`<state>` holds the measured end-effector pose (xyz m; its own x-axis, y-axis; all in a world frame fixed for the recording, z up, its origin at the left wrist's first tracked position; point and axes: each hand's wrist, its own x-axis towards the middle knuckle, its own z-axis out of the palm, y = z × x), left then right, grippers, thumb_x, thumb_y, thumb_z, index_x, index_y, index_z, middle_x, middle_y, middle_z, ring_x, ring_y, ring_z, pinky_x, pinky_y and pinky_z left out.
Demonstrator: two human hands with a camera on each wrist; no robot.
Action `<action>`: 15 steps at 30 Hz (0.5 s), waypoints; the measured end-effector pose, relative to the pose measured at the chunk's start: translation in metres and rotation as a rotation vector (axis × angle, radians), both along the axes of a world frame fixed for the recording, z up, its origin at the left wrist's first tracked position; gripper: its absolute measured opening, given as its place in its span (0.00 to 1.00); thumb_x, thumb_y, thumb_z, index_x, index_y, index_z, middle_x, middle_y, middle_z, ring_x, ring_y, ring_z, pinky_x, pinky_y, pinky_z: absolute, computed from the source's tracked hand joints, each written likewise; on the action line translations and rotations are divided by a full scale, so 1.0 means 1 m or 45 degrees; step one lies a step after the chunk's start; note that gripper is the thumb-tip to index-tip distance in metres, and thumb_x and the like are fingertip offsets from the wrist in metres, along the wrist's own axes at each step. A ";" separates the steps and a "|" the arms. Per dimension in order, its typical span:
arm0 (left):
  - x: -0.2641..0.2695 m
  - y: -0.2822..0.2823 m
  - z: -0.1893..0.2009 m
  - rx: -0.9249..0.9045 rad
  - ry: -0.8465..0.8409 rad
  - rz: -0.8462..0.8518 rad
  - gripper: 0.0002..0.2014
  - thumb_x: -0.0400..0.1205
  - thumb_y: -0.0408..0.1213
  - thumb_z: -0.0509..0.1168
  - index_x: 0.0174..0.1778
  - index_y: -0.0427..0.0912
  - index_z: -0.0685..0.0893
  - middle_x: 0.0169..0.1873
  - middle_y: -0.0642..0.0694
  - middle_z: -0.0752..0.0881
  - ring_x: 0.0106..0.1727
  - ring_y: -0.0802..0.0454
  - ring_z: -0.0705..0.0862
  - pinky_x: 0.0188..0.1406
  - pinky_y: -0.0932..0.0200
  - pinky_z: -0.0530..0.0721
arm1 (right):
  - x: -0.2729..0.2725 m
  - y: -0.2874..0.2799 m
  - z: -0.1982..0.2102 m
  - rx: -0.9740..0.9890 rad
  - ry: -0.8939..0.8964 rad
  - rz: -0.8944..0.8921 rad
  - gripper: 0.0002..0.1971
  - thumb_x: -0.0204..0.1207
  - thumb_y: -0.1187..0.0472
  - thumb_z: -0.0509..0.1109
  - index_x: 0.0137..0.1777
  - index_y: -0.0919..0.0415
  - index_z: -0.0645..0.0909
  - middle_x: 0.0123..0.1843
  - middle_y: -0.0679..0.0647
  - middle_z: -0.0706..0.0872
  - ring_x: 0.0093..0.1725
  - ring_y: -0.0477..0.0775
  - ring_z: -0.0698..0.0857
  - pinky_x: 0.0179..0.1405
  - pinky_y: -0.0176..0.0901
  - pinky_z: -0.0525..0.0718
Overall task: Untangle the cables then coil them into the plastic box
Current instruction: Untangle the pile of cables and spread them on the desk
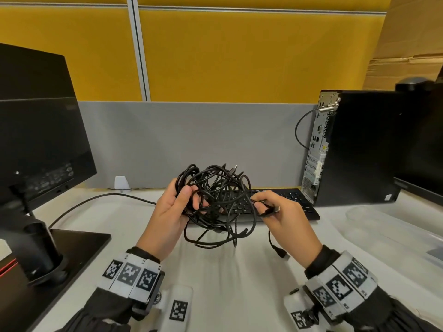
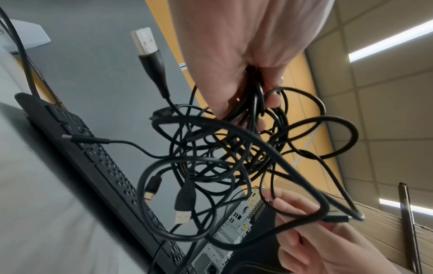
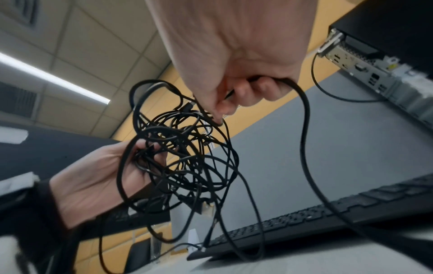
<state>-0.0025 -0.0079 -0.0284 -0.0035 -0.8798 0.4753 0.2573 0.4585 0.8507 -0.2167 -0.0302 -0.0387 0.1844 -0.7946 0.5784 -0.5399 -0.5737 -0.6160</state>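
Observation:
A tangle of black cables (image 1: 215, 200) hangs above the white table, in front of the keyboard. My left hand (image 1: 191, 197) grips its left side, thumb and fingers curled round several strands. My right hand (image 1: 260, 207) pinches one cable near its plug at the tangle's right edge; a loose end with a USB plug (image 1: 282, 254) dangles below it. In the left wrist view the tangle (image 2: 222, 157) hangs under my left hand (image 2: 253, 89), with a USB plug (image 2: 145, 41) sticking up. The right wrist view has my right hand (image 3: 234, 92) curled round a thick cable (image 3: 304, 129).
A black keyboard (image 1: 292, 202) lies behind the tangle. A monitor (image 1: 36, 140) on a black base (image 1: 79, 250) stands at the left, a PC tower (image 1: 359, 147) at the right. A clear plastic box (image 1: 388, 233) sits at the right edge. A black lead (image 1: 96, 200) crosses the table.

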 end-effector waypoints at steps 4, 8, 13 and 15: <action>-0.003 0.003 0.005 0.041 0.028 0.039 0.09 0.80 0.43 0.53 0.46 0.42 0.75 0.23 0.54 0.69 0.27 0.60 0.73 0.39 0.63 0.80 | 0.006 0.005 0.009 -0.103 -0.117 0.020 0.12 0.78 0.63 0.69 0.48 0.41 0.84 0.42 0.37 0.87 0.45 0.39 0.85 0.47 0.28 0.80; -0.005 0.003 0.007 0.005 -0.041 0.126 0.10 0.83 0.48 0.57 0.45 0.46 0.77 0.23 0.57 0.67 0.25 0.63 0.67 0.30 0.69 0.75 | 0.005 0.006 0.017 -0.307 0.004 -0.078 0.04 0.77 0.56 0.70 0.47 0.50 0.87 0.35 0.40 0.82 0.38 0.42 0.81 0.45 0.44 0.80; -0.009 0.007 0.009 -0.114 -0.140 0.138 0.10 0.84 0.45 0.54 0.43 0.56 0.81 0.33 0.50 0.74 0.25 0.64 0.71 0.35 0.71 0.75 | 0.012 0.016 0.027 -0.417 0.097 -0.102 0.08 0.79 0.53 0.64 0.39 0.52 0.79 0.33 0.40 0.81 0.34 0.42 0.81 0.35 0.50 0.82; -0.010 0.010 0.011 -0.126 -0.169 0.141 0.08 0.82 0.45 0.55 0.46 0.49 0.78 0.30 0.61 0.80 0.27 0.66 0.75 0.36 0.70 0.77 | 0.016 0.018 0.028 -0.340 0.072 -0.065 0.08 0.77 0.54 0.65 0.37 0.53 0.78 0.30 0.43 0.83 0.32 0.47 0.83 0.33 0.53 0.83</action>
<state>-0.0129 0.0019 -0.0175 0.0224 -0.8272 0.5614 0.0893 0.5610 0.8230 -0.2011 -0.0125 -0.0111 0.1863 -0.6244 0.7586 -0.6015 -0.6829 -0.4145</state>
